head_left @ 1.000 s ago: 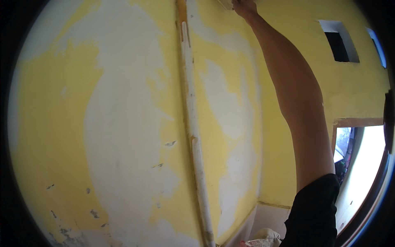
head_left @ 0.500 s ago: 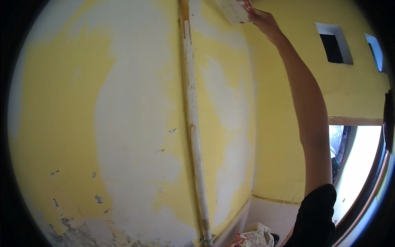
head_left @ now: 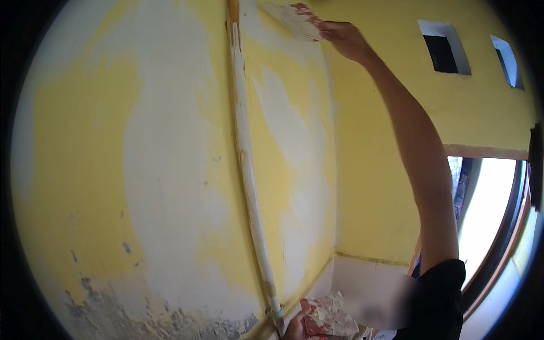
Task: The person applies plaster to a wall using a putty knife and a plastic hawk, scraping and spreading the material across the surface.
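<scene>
High up, my right hand (head_left: 347, 39) grips a putty spreader (head_left: 294, 22) with a reddish handle and a putty-smeared blade. The blade is against, or very close to, the patchy wall (head_left: 300, 124) right of the pipe (head_left: 249, 170). Low in the picture, my left hand (head_left: 296, 327) grasps a red spreader (head_left: 331, 317) with white putty heaped over its face. Only part of this hand shows at the lower edge.
The pipe runs from top to bottom along the yellow wall, which carries broad white patches. Grey flaking plaster (head_left: 153, 317) spreads at lower left. To the right are a yellow side wall (head_left: 374, 170), small square openings (head_left: 442, 51) and a bright doorway (head_left: 487, 209).
My right hand and its spreader appear further left and slightly lower, nearer the pipe. My left hand with the putty-laden spreader shows more fully at the lower edge. The view has shifted a little.
</scene>
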A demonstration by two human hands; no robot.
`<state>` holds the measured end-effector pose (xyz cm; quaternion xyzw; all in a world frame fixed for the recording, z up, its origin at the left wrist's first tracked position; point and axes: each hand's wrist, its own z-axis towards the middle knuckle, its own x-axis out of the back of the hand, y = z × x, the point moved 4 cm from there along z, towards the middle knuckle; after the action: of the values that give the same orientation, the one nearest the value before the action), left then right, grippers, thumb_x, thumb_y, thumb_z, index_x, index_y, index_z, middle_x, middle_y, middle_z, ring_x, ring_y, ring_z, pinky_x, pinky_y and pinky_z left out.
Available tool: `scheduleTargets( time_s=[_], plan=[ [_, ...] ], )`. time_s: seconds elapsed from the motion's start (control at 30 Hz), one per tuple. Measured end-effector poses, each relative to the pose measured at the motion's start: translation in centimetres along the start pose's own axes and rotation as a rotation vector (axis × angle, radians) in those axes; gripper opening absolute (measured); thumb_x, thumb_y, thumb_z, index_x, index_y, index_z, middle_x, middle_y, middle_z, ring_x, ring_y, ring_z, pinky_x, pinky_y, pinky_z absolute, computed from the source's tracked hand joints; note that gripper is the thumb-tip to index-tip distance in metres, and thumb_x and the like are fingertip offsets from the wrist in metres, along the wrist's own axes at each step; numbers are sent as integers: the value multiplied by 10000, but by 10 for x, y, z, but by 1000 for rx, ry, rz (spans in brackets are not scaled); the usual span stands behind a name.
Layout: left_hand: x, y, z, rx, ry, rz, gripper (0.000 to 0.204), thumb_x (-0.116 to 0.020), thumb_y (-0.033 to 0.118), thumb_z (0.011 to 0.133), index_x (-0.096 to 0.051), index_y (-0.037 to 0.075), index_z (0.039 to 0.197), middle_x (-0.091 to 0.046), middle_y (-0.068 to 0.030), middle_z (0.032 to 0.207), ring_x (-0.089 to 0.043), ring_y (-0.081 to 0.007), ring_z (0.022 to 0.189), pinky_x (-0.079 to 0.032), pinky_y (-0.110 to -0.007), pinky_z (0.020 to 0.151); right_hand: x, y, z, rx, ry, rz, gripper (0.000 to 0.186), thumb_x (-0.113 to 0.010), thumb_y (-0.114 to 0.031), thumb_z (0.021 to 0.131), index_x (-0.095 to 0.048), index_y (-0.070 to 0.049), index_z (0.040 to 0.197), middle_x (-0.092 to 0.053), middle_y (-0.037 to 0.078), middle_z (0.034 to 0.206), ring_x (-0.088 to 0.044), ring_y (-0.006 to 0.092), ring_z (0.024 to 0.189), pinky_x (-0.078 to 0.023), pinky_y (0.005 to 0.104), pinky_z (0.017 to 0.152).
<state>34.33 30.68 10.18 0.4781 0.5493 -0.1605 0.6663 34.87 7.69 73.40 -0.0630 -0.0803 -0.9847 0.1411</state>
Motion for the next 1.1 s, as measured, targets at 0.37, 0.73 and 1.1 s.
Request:
scheduleTargets(
  time_s=[0.37, 0.73, 1.1],
  plan=[
    [-3, -9, -45, -327, -138, -68, 405, -446, 285, 1023, -502, 60, 1355, -599, -100, 1314, -599, -296, 1181, -523, -491, 958, 90, -85, -491, -867, 23, 881, 595, -586, -20, 916, -341, 72, 1450, -600, 128, 1230, -639, 182, 1000, -573, 278, 872],
    [14, -5, -49, -285, -159, 1, 449, -413, 288, 1037, -462, 3, 1380, -580, -150, 1335, -599, -274, 1192, -481, -435, 1027, 98, -259, -613, -576, -275, 247, 206, -637, -18, 888, -699, -56, 1081, -710, 184, 1106, -685, 312, 1071, -604, 360, 825],
    [15, 8, -58, -219, -91, 94, 453, -409, 293, 1029, -473, 13, 1379, -584, -116, 1336, -598, -244, 1183, -473, -420, 1017, 139, -240, -648, -624, -672, -209, 426, -572, 156, 796, -698, -58, 1142, -717, 116, 1130, -689, 268, 1074, -586, 353, 875]
  ],
)
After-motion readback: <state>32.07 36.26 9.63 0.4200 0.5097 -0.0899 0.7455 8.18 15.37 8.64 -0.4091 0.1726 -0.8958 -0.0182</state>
